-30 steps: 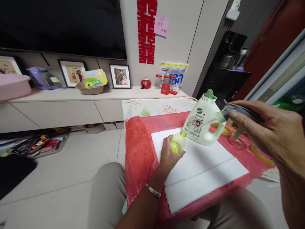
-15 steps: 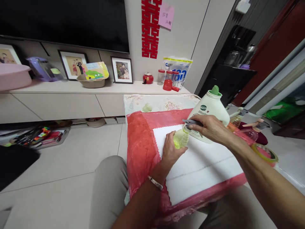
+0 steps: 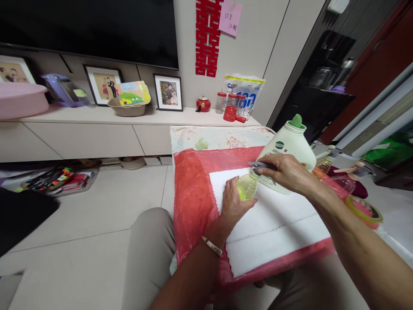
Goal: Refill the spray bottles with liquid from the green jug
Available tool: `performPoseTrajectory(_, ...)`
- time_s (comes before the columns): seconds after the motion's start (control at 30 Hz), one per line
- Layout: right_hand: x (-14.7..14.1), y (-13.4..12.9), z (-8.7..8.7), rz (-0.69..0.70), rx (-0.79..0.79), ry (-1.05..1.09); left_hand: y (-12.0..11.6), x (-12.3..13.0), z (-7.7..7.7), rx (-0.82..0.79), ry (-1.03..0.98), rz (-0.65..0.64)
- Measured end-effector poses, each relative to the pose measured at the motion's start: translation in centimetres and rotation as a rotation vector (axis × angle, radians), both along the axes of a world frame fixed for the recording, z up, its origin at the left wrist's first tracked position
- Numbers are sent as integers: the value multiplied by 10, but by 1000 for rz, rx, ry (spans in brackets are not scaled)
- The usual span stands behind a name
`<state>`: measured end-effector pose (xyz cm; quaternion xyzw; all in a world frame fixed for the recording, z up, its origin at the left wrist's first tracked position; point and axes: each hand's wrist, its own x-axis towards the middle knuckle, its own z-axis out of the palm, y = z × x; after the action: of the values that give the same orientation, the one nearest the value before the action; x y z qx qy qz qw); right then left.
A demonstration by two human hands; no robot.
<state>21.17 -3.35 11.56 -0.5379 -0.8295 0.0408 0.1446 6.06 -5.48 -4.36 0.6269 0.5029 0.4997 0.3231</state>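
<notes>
My left hand (image 3: 232, 199) is wrapped around a small clear plastic bottle (image 3: 247, 187) of yellow-green liquid, tilted over a white sheet. In my right hand (image 3: 287, 172) is a slim dark utility knife (image 3: 262, 165), its grey end pointing left just above the bottle's neck. The right fingers are closed and partly hide the knife and the neck. Behind my right hand stands a large pale green detergent jug (image 3: 292, 144), uncapped, with a green piece (image 3: 297, 120) in its mouth. The white sheet (image 3: 274, 241) lies over red plastic film (image 3: 192, 193) on the table.
At the right edge are pump bottles (image 3: 346, 183) and a roll of yellow tape (image 3: 364, 211). A floral cloth (image 3: 222, 135) covers the table's far side. Beyond it, a low cabinet (image 3: 97, 140) bears framed photos, a pink basin (image 3: 22, 101) and red-lidded jars (image 3: 221, 103).
The view has shifted slightly, so the scene sits a little farther right. My hands, the bottle and the knife keep nearly the same positions relative to each other.
</notes>
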Motion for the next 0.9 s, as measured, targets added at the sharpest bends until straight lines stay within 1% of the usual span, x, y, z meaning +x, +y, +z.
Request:
performPoseTrajectory(0.13, -5, -2, -2, 16, 36, 3, -3, -7, 9, 51, -32, 5)
performPoseTrajectory(0.27, -11, -8, -3, 12, 37, 16, -8, -14, 28, 97, -162, -29)
performPoseTrajectory(0.37, -13, -13, -4, 3, 33, 49, -9, -12, 41, 69, -265, -79)
performPoseTrajectory(0.43, -14, -14, -5, 3, 34, 76, -8, -7, 47, 27, -342, -104)
performPoseTrajectory(0.53, -15, -15, -10, 13, 40, 125, -3, 1, 49, 1, -421, -96)
performPoseTrajectory(0.7, -12, -19, -19, 23, 67, 219, 2, 5, 43, 30, -415, -86)
performPoseTrajectory(0.77, -5, -22, -25, 33, 45, 339, 2, 5, 41, 49, -416, -82)
performPoseTrajectory(0.8, 0, -24, -30, 36, 7, 442, 2, 4, 40, 58, -424, -81)
performPoseTrajectory(0.9, 18, -25, -52, 41, -185, 884, 2, 3, 37, 77, -454, -101)
